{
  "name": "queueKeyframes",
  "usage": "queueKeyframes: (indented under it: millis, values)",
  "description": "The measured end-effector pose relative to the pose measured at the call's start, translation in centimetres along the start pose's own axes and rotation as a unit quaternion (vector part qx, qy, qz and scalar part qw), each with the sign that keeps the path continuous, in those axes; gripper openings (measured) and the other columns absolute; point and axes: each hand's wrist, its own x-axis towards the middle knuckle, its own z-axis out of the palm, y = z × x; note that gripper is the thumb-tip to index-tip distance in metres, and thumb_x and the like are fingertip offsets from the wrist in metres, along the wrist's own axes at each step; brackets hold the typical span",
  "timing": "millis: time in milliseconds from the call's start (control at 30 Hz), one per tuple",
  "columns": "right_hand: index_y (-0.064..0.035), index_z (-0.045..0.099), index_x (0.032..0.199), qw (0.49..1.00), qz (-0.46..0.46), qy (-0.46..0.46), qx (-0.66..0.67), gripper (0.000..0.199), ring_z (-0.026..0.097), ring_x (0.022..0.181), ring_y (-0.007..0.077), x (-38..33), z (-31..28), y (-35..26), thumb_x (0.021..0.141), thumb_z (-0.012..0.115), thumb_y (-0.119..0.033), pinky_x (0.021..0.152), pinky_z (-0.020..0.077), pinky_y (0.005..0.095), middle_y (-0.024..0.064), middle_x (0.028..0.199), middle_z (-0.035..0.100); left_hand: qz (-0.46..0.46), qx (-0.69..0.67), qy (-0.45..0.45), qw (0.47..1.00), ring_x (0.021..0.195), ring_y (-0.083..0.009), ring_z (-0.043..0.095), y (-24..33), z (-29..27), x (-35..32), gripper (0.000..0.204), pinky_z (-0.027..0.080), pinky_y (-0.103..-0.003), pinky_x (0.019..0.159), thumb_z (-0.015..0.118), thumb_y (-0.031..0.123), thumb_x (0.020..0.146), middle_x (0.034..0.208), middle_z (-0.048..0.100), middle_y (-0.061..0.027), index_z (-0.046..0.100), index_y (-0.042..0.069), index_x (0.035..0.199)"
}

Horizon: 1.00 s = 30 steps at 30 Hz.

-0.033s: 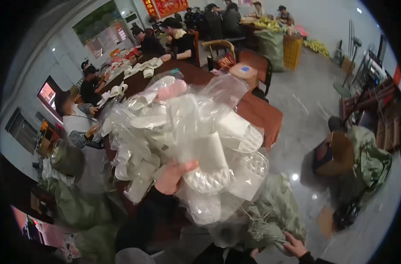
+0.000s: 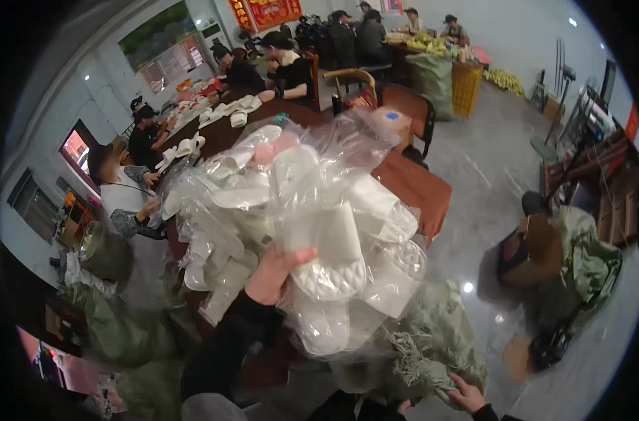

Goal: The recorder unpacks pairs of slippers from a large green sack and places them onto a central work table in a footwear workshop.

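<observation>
My left hand [image 2: 271,275] is closed on a white slipper [image 2: 330,263] with a quilted sole, wrapped in a clear plastic bag. Its thumb lies across the near side of the wrapping. Around it, a large heap of bagged white slippers [image 2: 224,224] covers the near end of the brown table, with a pink one [image 2: 276,147] toward the back. At the lower right, my right hand [image 2: 465,394] grips the bunched edge of a green woven sack [image 2: 431,351], its fingers bent over the cloth. A fingertip beside the sack at the lower edge cannot be assigned to a hand.
The brown table [image 2: 414,186] runs away to the far left, where several people sit with slippers. Chairs [image 2: 410,105] stand behind its right side. An open cardboard box [image 2: 533,249] and another green sack [image 2: 589,245] are on the right floor. More green sacks [image 2: 133,319] lie left.
Very little differs. My left hand and the bagged slipper have shifted slightly; my right hand keeps hold of the sack.
</observation>
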Motion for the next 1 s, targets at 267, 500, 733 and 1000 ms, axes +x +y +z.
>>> queueKeyframes:
  millis: [267,500,733,1000]
  values:
    - [-0.0068,0.062,0.104,0.993,0.013,0.063,-0.096,0.036,0.059,0.088,0.0364,-0.8,5.9,2.8,0.082,0.056,-0.035,0.075,0.0458,0.0422,0.0198,0.092,0.063,0.253,0.038,0.054,0.965,0.104,-0.0159,0.055,12.0,-16.5,7.9,0.041,0.044,-0.030,0.089,0.057,0.024,0.086,0.115,0.055,-0.0056,0.049,0.005,0.122]
    - [-0.0020,0.063,0.088,0.993,0.086,0.070,0.035,0.035,0.060,0.056,0.0209,-2.1,6.6,-0.6,0.083,0.058,-0.037,0.056,0.0468,0.0357,0.0107,0.064,0.063,0.150,-0.133,0.234,0.951,0.075,-0.0151,0.061,15.5,-30.4,16.9,0.036,0.048,-0.027,0.065,0.061,0.048,0.078,0.087,0.063,-0.0032,0.062,0.016,0.095]
    - [-0.0011,0.063,0.076,0.991,0.078,0.090,-0.058,0.038,0.057,0.056,0.0234,-2.2,8.4,-1.7,0.082,0.060,-0.039,0.056,0.0444,0.0379,0.0124,0.063,0.060,-0.052,-0.130,0.401,0.905,0.046,-0.0189,0.045,2.2,-40.5,19.8,0.037,0.045,-0.034,0.048,0.060,0.048,0.078,0.061,0.047,-0.0050,0.054,0.013,0.086]
    - [-0.0083,0.063,0.091,0.989,0.073,0.035,-0.124,0.035,0.057,0.066,0.0263,-2.2,9.1,-0.1,0.080,0.060,-0.042,0.061,0.0448,0.0378,0.0131,0.074,0.061,-0.108,-0.200,0.222,0.948,0.071,-0.0263,0.053,3.6,-36.8,16.6,0.090,0.047,-0.035,0.070,0.064,0.061,0.071,0.090,0.056,-0.0192,0.034,-0.001,0.128]
